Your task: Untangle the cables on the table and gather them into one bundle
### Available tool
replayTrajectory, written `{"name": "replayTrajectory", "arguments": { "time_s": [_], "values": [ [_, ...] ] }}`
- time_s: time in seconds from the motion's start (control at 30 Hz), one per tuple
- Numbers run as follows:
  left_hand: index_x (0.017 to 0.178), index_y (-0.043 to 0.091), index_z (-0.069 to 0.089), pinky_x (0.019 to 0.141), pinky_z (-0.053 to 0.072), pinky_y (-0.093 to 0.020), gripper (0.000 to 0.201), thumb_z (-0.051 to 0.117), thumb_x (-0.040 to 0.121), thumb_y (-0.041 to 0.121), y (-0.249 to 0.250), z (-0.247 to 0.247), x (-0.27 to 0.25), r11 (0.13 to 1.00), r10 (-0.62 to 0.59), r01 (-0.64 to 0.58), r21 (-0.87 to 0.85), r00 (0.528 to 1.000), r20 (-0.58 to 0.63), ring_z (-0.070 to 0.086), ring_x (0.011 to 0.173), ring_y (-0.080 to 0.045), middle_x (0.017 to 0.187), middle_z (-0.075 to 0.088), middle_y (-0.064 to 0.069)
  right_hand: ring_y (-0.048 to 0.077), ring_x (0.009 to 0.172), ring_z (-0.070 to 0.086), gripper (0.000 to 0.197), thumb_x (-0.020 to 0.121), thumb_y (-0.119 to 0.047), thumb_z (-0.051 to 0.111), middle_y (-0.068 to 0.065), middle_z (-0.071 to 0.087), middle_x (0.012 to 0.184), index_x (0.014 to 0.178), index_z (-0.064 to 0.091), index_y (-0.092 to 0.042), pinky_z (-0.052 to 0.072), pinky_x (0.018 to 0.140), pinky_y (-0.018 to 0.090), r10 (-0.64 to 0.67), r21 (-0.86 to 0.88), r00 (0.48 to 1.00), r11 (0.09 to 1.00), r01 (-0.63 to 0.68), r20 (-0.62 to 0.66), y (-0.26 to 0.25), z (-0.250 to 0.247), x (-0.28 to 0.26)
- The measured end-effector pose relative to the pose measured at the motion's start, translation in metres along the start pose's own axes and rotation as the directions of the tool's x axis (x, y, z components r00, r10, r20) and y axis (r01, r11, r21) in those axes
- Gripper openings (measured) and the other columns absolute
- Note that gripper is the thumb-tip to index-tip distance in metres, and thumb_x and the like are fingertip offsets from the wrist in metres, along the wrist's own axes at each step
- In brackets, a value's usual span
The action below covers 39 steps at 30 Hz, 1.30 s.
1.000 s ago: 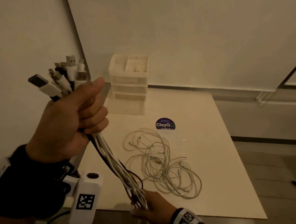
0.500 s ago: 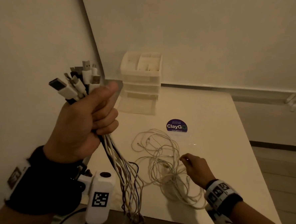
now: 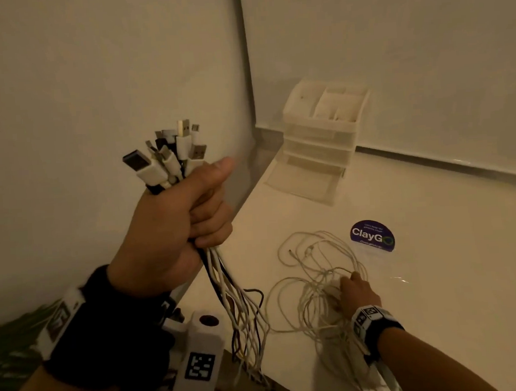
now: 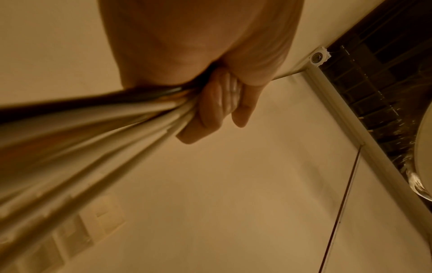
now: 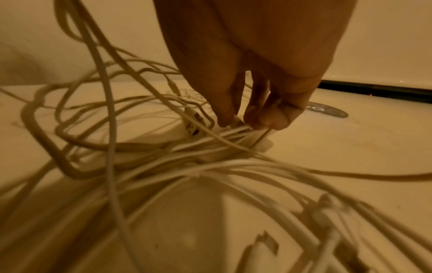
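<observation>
My left hand (image 3: 174, 230) is raised at the left and grips a bundle of white and black cables (image 3: 226, 285). Their plugs (image 3: 175, 152) stick up above the fist, and the loose ends hang past the table's front edge. In the left wrist view the fingers (image 4: 217, 101) curl round the same bundle (image 4: 93, 120). A tangled pile of thin white cables (image 3: 316, 282) lies on the white table (image 3: 437, 290). My right hand (image 3: 354, 292) reaches into the pile. In the right wrist view my right hand (image 5: 245, 123) pinches a white plug between thumb and fingers, among the looped cables (image 5: 163, 157).
A white drawer organiser (image 3: 322, 137) stands at the table's back left, against the wall. A round dark "ClayGo" sticker (image 3: 372, 235) lies just behind the pile. The wall runs close along the left side. The floor drops off past the table's right edge.
My right hand left the hanging ends of the bundle at the table's front edge and moved forward onto the tangled pile. The left hand keeps its grip on the raised bundle.
</observation>
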State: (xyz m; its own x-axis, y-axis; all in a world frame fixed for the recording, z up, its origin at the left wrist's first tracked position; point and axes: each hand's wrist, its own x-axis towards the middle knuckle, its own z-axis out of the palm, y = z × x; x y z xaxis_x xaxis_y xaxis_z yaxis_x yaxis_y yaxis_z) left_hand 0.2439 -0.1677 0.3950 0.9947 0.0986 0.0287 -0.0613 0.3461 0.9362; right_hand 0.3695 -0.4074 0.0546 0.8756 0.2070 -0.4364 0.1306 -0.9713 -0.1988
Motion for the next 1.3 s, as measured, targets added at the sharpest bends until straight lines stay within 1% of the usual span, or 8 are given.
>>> {"name": "replayTrajectory", "arguments": {
  "time_s": [0.23,0.43,0.63,0.8,0.93,1.1,1.2,1.3],
  "values": [
    [0.050,0.019,0.028,0.036,0.013,-0.020,0.050,0.062,0.087,0.024,-0.013,0.006,0.012,1.000,-0.016,0.016,0.003,1.000,0.002,0.013,0.034,-0.007,0.046,0.011,0.001,0.032,0.084,0.060,0.013,0.095,-0.014,0.053,0.010,0.061,0.084,0.083,0.051,-0.013,0.041,0.068,0.031,0.018,0.413,0.949,0.903,0.119,-0.314,0.011,-0.082,-0.003],
    [0.051,0.020,0.027,0.037,0.013,-0.021,0.051,0.069,0.078,0.029,-0.019,0.036,0.038,1.000,-0.019,0.021,-0.017,0.994,0.109,0.012,0.035,-0.007,0.048,0.009,0.001,0.020,0.074,0.060,0.020,0.092,-0.028,0.062,0.001,0.064,0.079,0.092,0.067,-0.008,0.049,0.071,0.032,0.068,0.511,0.823,0.811,0.283,-0.564,0.031,-0.208,-0.042],
    [0.050,0.019,0.025,0.036,0.014,-0.018,0.051,0.061,0.084,0.030,-0.021,0.058,0.052,0.999,-0.013,0.018,-0.034,0.989,0.149,0.013,0.035,-0.007,0.048,0.009,0.001,0.024,0.067,0.063,0.026,0.080,-0.025,0.071,0.004,0.061,0.065,0.072,0.055,-0.007,0.056,0.072,0.041,0.035,0.823,0.840,0.226,0.522,-0.542,0.027,-0.302,-0.128],
    [0.053,0.017,0.026,0.037,0.017,-0.018,0.056,0.065,0.084,0.044,-0.029,0.068,0.059,0.996,-0.045,0.055,-0.064,0.988,0.151,0.018,0.036,-0.007,0.047,0.017,0.003,0.025,0.066,0.064,0.032,0.085,-0.042,0.054,0.004,0.058,0.070,0.081,0.053,-0.010,0.057,0.066,0.044,-0.100,0.897,0.904,-0.207,0.390,-0.416,-0.014,-0.284,-0.168],
    [0.056,0.015,0.036,0.038,0.030,-0.021,0.049,0.058,0.079,0.053,-0.034,0.077,0.064,0.998,-0.069,0.070,-0.005,0.990,0.124,0.031,0.037,-0.010,0.048,0.031,0.001,0.013,0.045,0.031,0.034,0.100,-0.035,0.043,0.002,0.037,0.058,0.087,0.056,-0.006,0.033,0.044,0.024,-0.029,0.881,0.881,0.016,0.472,-0.471,-0.061,-0.237,-0.178],
    [0.073,0.009,0.058,0.038,0.028,-0.020,0.047,0.053,0.086,0.053,-0.049,0.077,0.067,0.998,-0.040,0.032,0.053,0.987,0.156,0.028,0.035,-0.010,0.048,0.032,-0.001,0.020,0.060,0.042,0.036,0.100,-0.003,0.041,0.006,0.054,0.075,0.117,0.065,-0.022,0.038,0.057,0.033,-0.054,0.825,0.836,0.140,0.547,-0.546,-0.094,-0.219,-0.195],
    [0.095,0.008,0.067,0.039,0.020,-0.018,0.044,0.051,0.093,0.049,-0.057,0.076,0.064,0.999,-0.035,0.028,0.042,0.983,0.180,0.018,0.036,-0.009,0.051,0.022,-0.001,0.017,0.058,0.055,0.032,0.097,-0.001,0.048,0.014,0.060,0.079,0.116,0.066,-0.018,0.046,0.058,0.025,0.026,0.733,0.756,0.269,0.625,-0.654,-0.098,-0.224,-0.194],
    [0.110,0.012,0.068,0.039,0.019,-0.018,0.042,0.052,0.093,0.047,-0.060,0.075,0.061,0.998,-0.051,0.046,0.032,0.981,0.188,0.018,0.037,-0.008,0.053,0.020,-0.002,0.021,0.059,0.064,0.030,0.090,0.002,0.060,0.010,0.065,0.074,0.115,0.060,-0.014,0.052,0.057,0.027,0.099,0.756,0.752,0.162,0.634,-0.652,-0.099,-0.230,-0.192]
  ]
}}
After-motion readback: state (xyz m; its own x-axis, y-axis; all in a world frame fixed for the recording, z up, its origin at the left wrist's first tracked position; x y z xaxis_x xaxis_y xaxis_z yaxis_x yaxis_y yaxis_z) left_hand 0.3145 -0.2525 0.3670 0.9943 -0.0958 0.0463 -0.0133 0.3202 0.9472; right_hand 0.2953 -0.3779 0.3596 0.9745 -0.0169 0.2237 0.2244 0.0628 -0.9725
